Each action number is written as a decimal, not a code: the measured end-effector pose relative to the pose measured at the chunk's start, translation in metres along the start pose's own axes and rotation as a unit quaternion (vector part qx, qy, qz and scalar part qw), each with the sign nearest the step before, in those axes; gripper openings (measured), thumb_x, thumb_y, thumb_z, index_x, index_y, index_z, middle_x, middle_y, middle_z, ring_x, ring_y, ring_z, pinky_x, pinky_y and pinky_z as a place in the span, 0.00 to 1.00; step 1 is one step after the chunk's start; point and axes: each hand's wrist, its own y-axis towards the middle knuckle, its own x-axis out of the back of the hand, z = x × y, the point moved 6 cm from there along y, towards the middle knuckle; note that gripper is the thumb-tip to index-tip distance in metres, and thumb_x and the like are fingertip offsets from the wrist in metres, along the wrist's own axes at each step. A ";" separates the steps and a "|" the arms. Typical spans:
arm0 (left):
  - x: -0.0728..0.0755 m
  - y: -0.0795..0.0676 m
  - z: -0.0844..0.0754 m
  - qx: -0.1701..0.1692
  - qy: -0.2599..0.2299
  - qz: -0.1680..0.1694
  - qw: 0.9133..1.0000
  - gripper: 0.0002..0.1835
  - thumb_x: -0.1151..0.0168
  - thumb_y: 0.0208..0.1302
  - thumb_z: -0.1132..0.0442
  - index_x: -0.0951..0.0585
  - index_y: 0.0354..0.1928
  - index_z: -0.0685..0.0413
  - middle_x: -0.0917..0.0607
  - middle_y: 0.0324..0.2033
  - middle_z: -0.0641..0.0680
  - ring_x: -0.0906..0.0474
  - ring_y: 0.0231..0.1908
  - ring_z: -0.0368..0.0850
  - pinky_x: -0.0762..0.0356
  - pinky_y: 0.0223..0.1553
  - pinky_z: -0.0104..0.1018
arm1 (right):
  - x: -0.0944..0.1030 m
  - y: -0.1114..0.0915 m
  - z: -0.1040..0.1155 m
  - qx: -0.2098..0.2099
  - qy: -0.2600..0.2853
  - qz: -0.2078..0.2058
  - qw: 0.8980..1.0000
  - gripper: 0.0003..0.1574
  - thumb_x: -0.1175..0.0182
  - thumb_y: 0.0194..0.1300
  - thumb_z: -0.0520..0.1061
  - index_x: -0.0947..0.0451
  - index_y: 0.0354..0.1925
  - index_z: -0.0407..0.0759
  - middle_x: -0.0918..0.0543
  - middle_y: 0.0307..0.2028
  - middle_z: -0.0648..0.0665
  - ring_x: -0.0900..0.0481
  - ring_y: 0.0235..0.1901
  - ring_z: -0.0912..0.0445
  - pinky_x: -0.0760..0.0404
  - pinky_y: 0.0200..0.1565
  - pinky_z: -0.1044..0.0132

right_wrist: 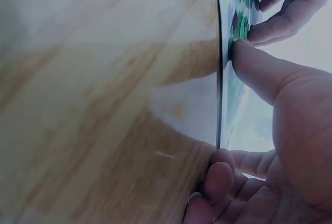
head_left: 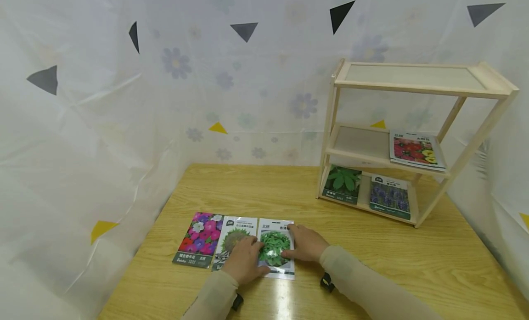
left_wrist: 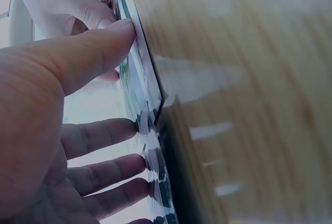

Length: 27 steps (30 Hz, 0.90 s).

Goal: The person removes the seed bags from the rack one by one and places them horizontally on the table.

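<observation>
Three seed packets line the desk (head_left: 239, 187) as a person in pale sleeves (head_left: 216, 290) lays both hands on the right end of the row. The herb packet (head_left: 274, 242) lies flat directly between the two hands, its long axis running away from the person; neither hand is clearly nearer, as both touch it. The left hand (head_left: 244, 260), fingers spread and fairly straight, spans it and the neighboring sunflower packet (head_left: 232, 239), gripping nothing. The right hand (head_left: 309, 243), half spread, sets its thumb on the herb packet's face and its fingers by the far right corner; whether they pinch the edge cannot be told. One packet of mixed blooms (head_left: 200, 237) completes the row at left. At right rear stands one wooden rack (head_left: 417, 89) with three tiers: two packets below, one leafy (head_left: 342, 182) and one purple-flowered (head_left: 390, 196), and a red-and-yellow flower packet (head_left: 415, 150) at mid-level, perhaps stacked, number unclear.
</observation>
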 end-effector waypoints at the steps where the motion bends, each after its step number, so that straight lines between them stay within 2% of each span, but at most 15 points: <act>1: 0.000 0.000 0.000 0.001 -0.001 0.001 1.000 0.38 0.33 0.45 0.39 0.25 0.55 0.56 0.28 0.54 0.60 0.34 0.55 0.56 0.38 0.57 0.51 | 0.000 0.000 0.000 0.000 0.000 0.000 1.000 0.58 0.40 0.46 0.74 0.41 0.64 0.40 0.29 0.54 0.35 0.28 0.51 0.43 0.29 0.50 0.48; 12: -0.002 0.002 0.004 -0.001 -0.002 0.008 1.000 0.39 0.33 0.45 0.38 0.26 0.55 0.54 0.28 0.54 0.58 0.34 0.56 0.55 0.39 0.58 0.50 | 0.001 -0.001 0.001 -0.005 0.004 -0.003 1.000 0.58 0.39 0.46 0.73 0.40 0.64 0.40 0.28 0.53 0.36 0.28 0.50 0.43 0.28 0.49 0.49; 20: -0.001 0.002 0.003 -0.012 0.003 -0.004 1.000 0.37 0.33 0.45 0.39 0.25 0.54 0.54 0.28 0.53 0.59 0.34 0.55 0.55 0.37 0.57 0.50 | -0.001 0.000 -0.002 -0.007 0.005 -0.003 1.000 0.58 0.39 0.46 0.73 0.41 0.65 0.41 0.29 0.54 0.36 0.28 0.51 0.44 0.28 0.50 0.49; 27: -0.002 0.002 0.003 -0.004 0.005 -0.004 1.000 0.37 0.34 0.45 0.38 0.25 0.55 0.54 0.28 0.54 0.58 0.34 0.56 0.54 0.38 0.58 0.49 | -0.004 0.002 -0.005 -0.008 0.004 -0.007 1.000 0.59 0.39 0.45 0.74 0.41 0.65 0.41 0.28 0.53 0.37 0.27 0.50 0.44 0.28 0.50 0.50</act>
